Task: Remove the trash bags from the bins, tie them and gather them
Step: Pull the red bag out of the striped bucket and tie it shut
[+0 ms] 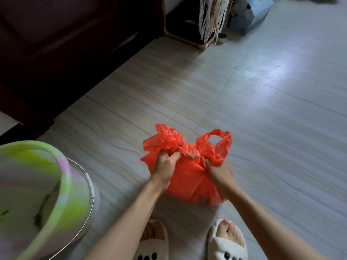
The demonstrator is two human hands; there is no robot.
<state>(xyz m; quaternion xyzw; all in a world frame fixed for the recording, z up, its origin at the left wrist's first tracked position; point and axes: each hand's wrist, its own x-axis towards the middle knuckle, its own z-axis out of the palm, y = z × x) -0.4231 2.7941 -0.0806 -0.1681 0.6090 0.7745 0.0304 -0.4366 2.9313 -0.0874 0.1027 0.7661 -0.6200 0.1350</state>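
I count one red plastic trash bag (189, 177), sitting full on the tiled floor (262, 109), and I take it as my landmark. It has two handle loops: one bunched at its upper left, one at its upper right with an open hole showing. I see two bare hands on it. The left hand (166, 164) is fisted tight around the base of the left loop, fingers curled into the plastic. The right hand (216, 168) is clamped on the base of the right loop, fingers pressed together on the crumpled film. Between the two fists the bag's top is pulled taut.

Left of the bag, well apart, stands one bin (37, 194) with a pale green and pink rim and a thin metal bail handle; no liner shows inside. Just below the bag I count two white slippers, a left slipper (153, 246) and a right slipper (227, 244), toes showing.

The floor is pale grey tile with wavy veining and thin grout lines, brighter to the right of the bag. Far above and left of the bag runs dark wooden furniture (65, 44). Far above it stands one wooden-framed stand (187, 34) with white fringe (214, 15) hanging, and one small round dish (222, 37) just beside it.
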